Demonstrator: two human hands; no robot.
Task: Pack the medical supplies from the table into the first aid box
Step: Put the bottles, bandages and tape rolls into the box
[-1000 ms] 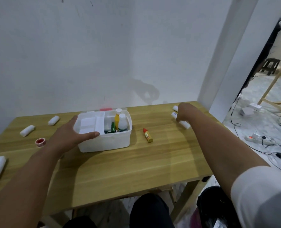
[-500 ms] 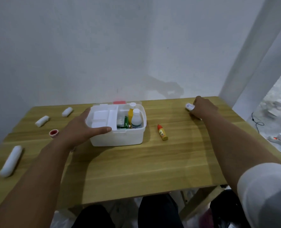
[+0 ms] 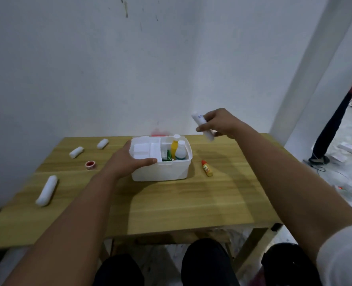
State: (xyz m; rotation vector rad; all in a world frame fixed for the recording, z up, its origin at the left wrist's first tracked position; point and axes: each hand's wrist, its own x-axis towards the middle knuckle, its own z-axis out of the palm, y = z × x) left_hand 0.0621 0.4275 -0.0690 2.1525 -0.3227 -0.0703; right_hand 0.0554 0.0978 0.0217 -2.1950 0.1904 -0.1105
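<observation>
The white first aid box (image 3: 171, 170) stands open mid-table, holding a yellow bottle (image 3: 174, 145), a white bottle (image 3: 180, 153) and a green pack (image 3: 167, 158) beside a white inner tray. My left hand (image 3: 129, 162) grips the box's left front corner, thumb along the rim. My right hand (image 3: 219, 123) is raised above the table's back right, shut on a white bandage roll (image 3: 203, 127). A small orange-capped yellow bottle (image 3: 207, 168) lies right of the box. On the left lie a long white roll (image 3: 46, 190), two short rolls (image 3: 76, 152) (image 3: 102, 143) and red tape (image 3: 90, 164).
The wooden table (image 3: 191, 203) stands against a white wall. A white pillar rises at the right. Beyond it, a person's dark leg (image 3: 329, 129) stands on a floor with cables and white boxes. My knees show under the table's front edge.
My right hand has lifted a white bandage roll off the table's back right corner and carried it up and leftward. My left hand has stayed on the box.
</observation>
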